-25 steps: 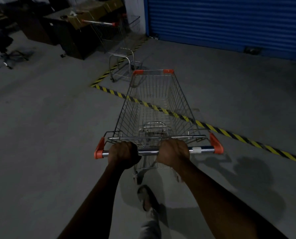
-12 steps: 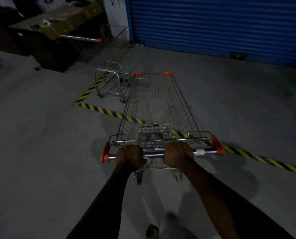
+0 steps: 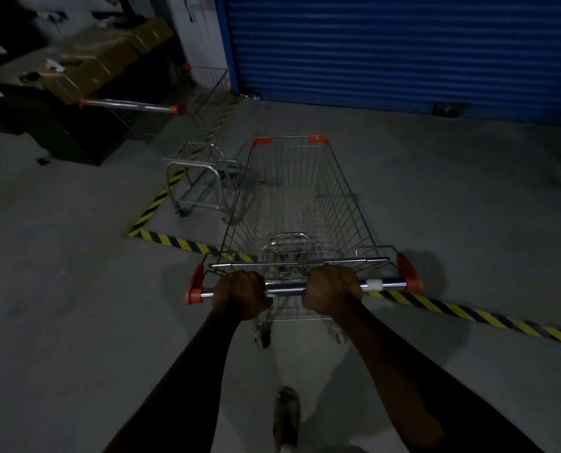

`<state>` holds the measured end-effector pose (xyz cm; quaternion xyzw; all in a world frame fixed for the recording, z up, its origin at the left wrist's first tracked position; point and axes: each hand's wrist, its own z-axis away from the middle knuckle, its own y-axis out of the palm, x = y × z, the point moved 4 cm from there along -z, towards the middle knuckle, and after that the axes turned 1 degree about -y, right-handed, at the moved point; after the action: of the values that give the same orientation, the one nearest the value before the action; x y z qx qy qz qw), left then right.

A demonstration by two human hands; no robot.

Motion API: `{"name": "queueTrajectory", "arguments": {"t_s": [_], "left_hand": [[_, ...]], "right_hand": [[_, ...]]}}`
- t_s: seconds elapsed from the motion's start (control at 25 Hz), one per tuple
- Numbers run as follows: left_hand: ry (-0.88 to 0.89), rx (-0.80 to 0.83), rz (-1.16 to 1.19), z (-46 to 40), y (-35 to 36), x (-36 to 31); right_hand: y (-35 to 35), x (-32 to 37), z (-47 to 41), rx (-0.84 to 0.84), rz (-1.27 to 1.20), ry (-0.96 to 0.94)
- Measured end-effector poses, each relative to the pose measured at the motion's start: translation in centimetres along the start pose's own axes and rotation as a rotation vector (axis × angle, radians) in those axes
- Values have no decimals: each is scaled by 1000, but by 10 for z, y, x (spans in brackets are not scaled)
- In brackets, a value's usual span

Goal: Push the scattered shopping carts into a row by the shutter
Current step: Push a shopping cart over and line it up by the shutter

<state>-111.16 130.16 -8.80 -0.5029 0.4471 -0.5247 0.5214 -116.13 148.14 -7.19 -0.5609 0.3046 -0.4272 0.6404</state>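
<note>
the blue shutter [image 3: 403,50] fills the view from twelve to two o'clock. a wire shopping cart [image 3: 298,204] stands at centre, nose toward twelve, straddling the striped floor tape [image 3: 468,313]. a second cart [image 3: 187,132] sits at eleven, beside the shutter's left edge. the left hand [image 3: 243,294] and right hand [image 3: 333,289] are both wrapped tight around the near cart's handle bar [image 3: 285,287].
</note>
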Motion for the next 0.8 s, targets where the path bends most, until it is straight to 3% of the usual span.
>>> {"name": "queueTrajectory", "arguments": {"t_s": [0.04, 0.32, 0.48, 0.8], "left_hand": [[-5, 45, -10, -24, -4, 16], [74, -79, -45, -160, 12, 110], [84, -6, -77, -252, -2, 167], [162, 48, -57, -423, -19, 235]], "right_hand": [[-5, 4, -23, -7, -1, 3], [-30, 34, -177, -10, 2, 62], [-49, 51, -273, 52, -15, 145], [-77, 55, -435, 7, 7, 283]]}}
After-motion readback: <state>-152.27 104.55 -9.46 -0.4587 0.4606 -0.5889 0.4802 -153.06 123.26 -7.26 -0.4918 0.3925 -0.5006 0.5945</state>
